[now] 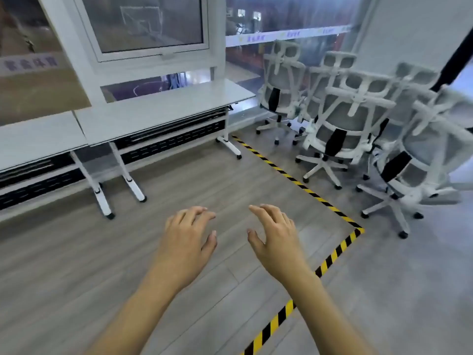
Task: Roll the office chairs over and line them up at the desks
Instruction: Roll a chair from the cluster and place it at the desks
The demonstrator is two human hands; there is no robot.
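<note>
Wood-plank floor (76,252) | white mesh chairs (340,124) clustered | both hands' fingers spread, empty

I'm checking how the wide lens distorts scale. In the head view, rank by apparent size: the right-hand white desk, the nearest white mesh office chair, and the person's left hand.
1. Right-hand white desk
2. Nearest white mesh office chair, enlarged by nearness and partly cropped
3. Left hand, enlarged by nearness

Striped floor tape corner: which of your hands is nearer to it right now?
Right. The right hand hangs open just left of the striped floor tape corner. The left hand is farther left, beyond the right hand, over the wood floor. Neither holds anything.
</note>
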